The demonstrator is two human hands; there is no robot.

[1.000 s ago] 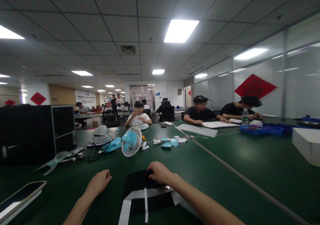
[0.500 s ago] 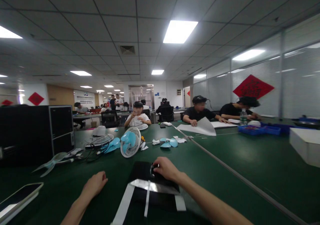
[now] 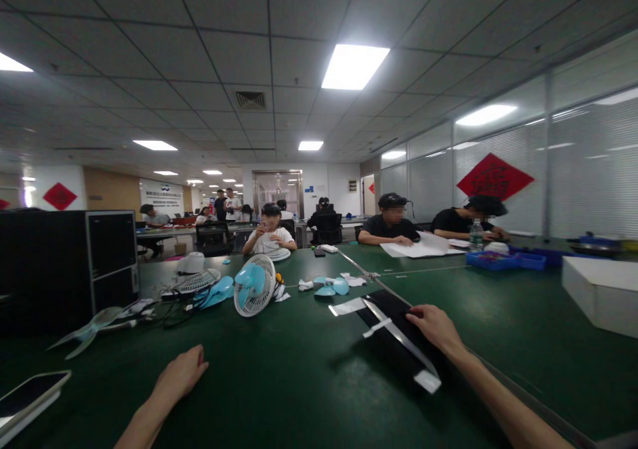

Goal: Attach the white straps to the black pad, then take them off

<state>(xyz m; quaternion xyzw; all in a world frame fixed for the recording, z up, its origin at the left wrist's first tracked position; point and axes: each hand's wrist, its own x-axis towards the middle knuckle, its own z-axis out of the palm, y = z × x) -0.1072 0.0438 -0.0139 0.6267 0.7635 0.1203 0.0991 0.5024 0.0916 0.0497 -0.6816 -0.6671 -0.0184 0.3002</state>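
My right hand (image 3: 434, 329) is closed on the edge of a flat black piece (image 3: 389, 304) with a shiny silver strip (image 3: 399, 333) across it and white bands at its ends. The piece lies slantwise over the green table, close to the metal seam; a shadow shows under its near side. I cannot tell what kind of thing it is. On the left, my left hand (image 3: 180, 372) rests on the table with its fingers curled in and nothing visible in them. A phone-like slab (image 3: 32, 396) lies left of that hand.
Beyond my hands stand a white fan guard with blue blades (image 3: 254, 285) and a loose blue blade set (image 3: 331, 285). A black computer case (image 3: 112, 256) is at the left, a white box (image 3: 601, 296) at the right. Blue trays (image 3: 491, 260) and seated people are farther back.
My right hand has carried the black piece to the right and turned it from square-on to slantwise. My left hand has stayed nearly still. A co-worker's white sheet now lies flatter.
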